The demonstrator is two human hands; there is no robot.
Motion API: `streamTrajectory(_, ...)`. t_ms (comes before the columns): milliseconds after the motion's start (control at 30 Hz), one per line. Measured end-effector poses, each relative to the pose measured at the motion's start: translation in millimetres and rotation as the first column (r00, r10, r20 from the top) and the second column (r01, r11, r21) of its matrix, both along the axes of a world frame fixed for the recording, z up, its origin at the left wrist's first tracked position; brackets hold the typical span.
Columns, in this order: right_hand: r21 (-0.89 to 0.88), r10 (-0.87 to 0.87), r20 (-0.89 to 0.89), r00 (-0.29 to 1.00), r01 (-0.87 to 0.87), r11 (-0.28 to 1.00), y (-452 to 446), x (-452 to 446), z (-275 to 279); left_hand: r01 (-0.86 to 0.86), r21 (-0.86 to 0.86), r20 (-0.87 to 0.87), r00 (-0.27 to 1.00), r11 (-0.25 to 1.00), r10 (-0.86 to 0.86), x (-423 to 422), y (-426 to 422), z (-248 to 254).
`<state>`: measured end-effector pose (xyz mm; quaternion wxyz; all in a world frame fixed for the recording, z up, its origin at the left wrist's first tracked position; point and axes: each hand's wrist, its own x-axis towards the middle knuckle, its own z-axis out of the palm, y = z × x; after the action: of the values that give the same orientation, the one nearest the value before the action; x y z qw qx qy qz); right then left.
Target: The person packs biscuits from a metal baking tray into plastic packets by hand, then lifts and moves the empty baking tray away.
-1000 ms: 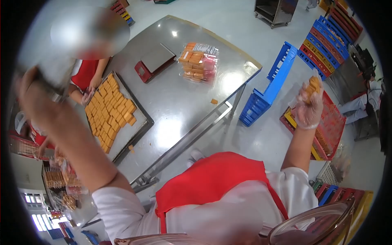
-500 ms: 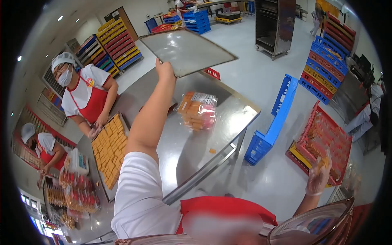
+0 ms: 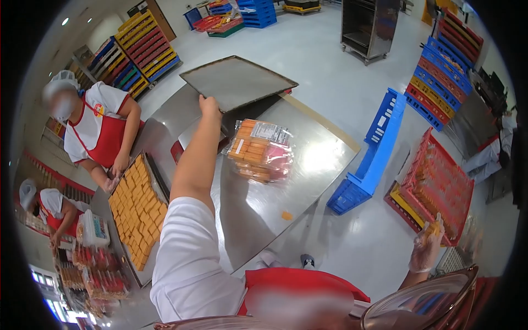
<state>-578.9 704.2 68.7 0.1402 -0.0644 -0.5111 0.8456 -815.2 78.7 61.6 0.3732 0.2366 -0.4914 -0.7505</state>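
My left hand point(image 3: 209, 106), bare, grips the near edge of an empty metal tray point(image 3: 239, 82), held out over the far side of the steel table point(image 3: 253, 220). In a clear glove, my right hand point(image 3: 427, 250) is closed round small orange-brown pieces point(image 3: 434, 228), beside the red crate point(image 3: 440, 190). Clear packs of orange and pink pieces point(image 3: 261, 149) lie on the table below the tray. To the left, a tray of orange-brown blocks point(image 3: 137, 209) is partly hidden by my left arm. A loose piece point(image 3: 286, 215) lies near the table edge.
Two co-workers in red aprons point(image 3: 107, 129) stand at the left, one touching the block tray. A blue crate point(image 3: 374, 154) stands right of the table. Stacked crates point(image 3: 440, 82) and a metal rack point(image 3: 368, 30) are farther back. A scale point(image 3: 179, 148) is mostly covered by my arm.
Since a second ago, my left hand has come from the far left to the table's far side with the metal tray, which has lowered slightly lately. My right hand has moved down beside the red crate.
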Motion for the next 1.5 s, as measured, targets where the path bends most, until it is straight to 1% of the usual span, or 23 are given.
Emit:
streamTrajectory(100, -0.002, 0.015, 0.003, 1.0, -0.015, 1.0, -5.5, -7.0, -0.9, 0.037, 0.002, 0.135, 0.99, 0.999, -0.037, 2.3, -12.3, -12.4)
streamTrajectory(200, -0.024, 0.038, -0.027, 0.999, -0.038, 0.999, -7.4, -12.2, -4.9, 0.047, -0.124, 0.362, 0.932, 0.991, 0.001, -11.2, -40.9, -35.1)
streamTrajectory(300, -0.042, 0.076, -0.057, 0.995, -0.079, 0.996, -4.3, -17.8, -11.0, 0.094, -0.258, 0.34, 0.941, 0.962, -0.001, -19.6, -57.7, -53.8)
streamTrajectory(367, -0.049, 0.087, -0.061, 0.994, -0.09, 0.995, -3.3, -20.6, -14.0, 0.196, -0.472, 0.556, 0.822, 0.86, 0.118, -17.2, -53.9, -52.8)
streamTrajectory(400, -0.051, 0.082, -0.058, 0.995, -0.085, 0.995, -5.5, -21.6, -12.3, 0.266, -0.554, 0.638, 0.745, 0.789, 0.197, -13.0, -45.2, -46.2)
streamTrajectory(433, -0.052, 0.077, -0.055, 0.995, -0.08, 0.995, -6.7, -22.6, -11.7, 0.485, -0.629, 0.747, 0.592, 0.607, 0.302, -9.4, -34.2, -35.5)
streamTrajectory(467, -0.054, 0.092, -0.063, 0.994, -0.095, 0.994, -5.6, -23.7, -13.0, 0.692, -0.602, 0.788, 0.432, 0.398, 0.44, -6.0, -20.4, -22.2)
streamTrajectory(500, -0.057, 0.106, -0.071, 0.992, -0.11, 0.992, -3.6, -24.6, -14.8, 0.859, -0.476, 0.753, 0.286, 0.189, 0.593, -3.6, -10.5, -16.7)
streamTrajectory(567, -0.067, 0.105, -0.076, 0.992, -0.111, 0.992, -3.9, -26.0, -15.5, 0.706, -0.708, 0.441, 0.447, -0.005, 0.778, 9.2, -1.0, -37.9)
streamTrajectory(600, -0.075, 0.092, -0.071, 0.993, -0.098, 0.992, -6.9, -26.0, -13.2, 0.612, -0.781, 0.255, 0.495, -0.125, 0.831, 12.8, 2.8, -45.6)
streamTrajectory(633, -0.082, 0.08, -0.065, 0.995, -0.085, 0.993, -7.7, -26.3, -12.2, 0.726, -0.687, 0.407, 0.409, -0.021, 0.816, 14.1, 11.6, -33.9)
streamTrajectory(700, -0.079, 0.111, -0.062, 0.992, -0.116, 0.99, 0.5, -27.1, -17.8, 0.888, -0.427, 0.658, 0.178, 0.168, 0.732, 16.0, 25.6, -0.3)
streamTrajectory(800, -0.079, 0.129, -0.056, 0.99, -0.133, 0.988, 5.5, -28.1, -20.0, 0.956, -0.238, 0.694, 0.046, 0.17, 0.718, 26.5, 43.3, 31.9)
streamTrajectory(900, -0.084, 0.101, -0.05, 0.994, -0.104, 0.991, 2.8, -30.9, -15.2, 0.955, -0.245, 0.692, 0.05, 0.169, 0.72, 26.9, 31.4, 23.3)
streamTrajectory(1000, -0.078, 0.103, -0.033, 0.994, -0.105, 0.991, 6.1, -32.8, -17.3, 0.968, -0.172, 0.734, 0.003, 0.181, 0.679, 39.0, 34.8, 33.5)
streamTrajectory(1100, -0.099, 0.129, -0.027, 0.991, -0.131, 0.986, 4.2, -34.8, -19.2, 0.924, -0.317, 0.81, 0.146, 0.214, 0.568, 59.4, 41.4, 44.2)
streamTrajectory(1167, -0.136, 0.173, -0.034, 0.984, -0.176, 0.975, 0.3, -37.9, -17.2, 0.792, -0.486, 0.869, 0.393, 0.369, 0.301, 51.5, -7.0, 22.3)
streamTrajectory(1233, -0.19, 0.245, -0.048, 0.968, -0.25, 0.95, -6.2, -42.6, -16.3, 0.615, -0.544, 0.751, 0.66, 0.571, 0.004, 69.4, -10.1, 32.1)
streamTrajectory(1267, -0.233, 0.251, -0.068, 0.966, -0.26, 0.937, -12.2, -44.8, -15.5, 0.52, -0.519, 0.607, 0.783, 0.679, -0.135, 79.8, -13.1, 37.8)
streamTrajectory(1333, -0.317, 0.275, -0.104, 0.956, -0.294, 0.902, -36.4, -47.5, -8.6, 0.525, -0.304, 0.389, 0.83, 0.795, -0.399, 118.8, -5.7, 69.4)
streamTrajectory(1400, -0.353, 0.411, -0.118, 0.904, -0.425, 0.834, -57.5, -50.4, -8.9, 0.591, -0.237, 0.151, 0.806, 0.771, -0.572, 171.3, 1.4, 97.9)
streamTrajectory(1467, -0.39, 0.555, -0.132, 0.821, -0.558, 0.732, -85.1, -50.8, -13.8, 0.643, -0.152, -0.176, 0.73, 0.751, -0.66, 236.1, 19.9, 123.8)
streamTrajectory(1500, -0.413, 0.554, -0.092, 0.827, -0.538, 0.735, -104.2, -48.2, -18.6, 0.665, -0.169, -0.274, 0.677, 0.728, -0.683, 273.7, 27.6, 126.9)
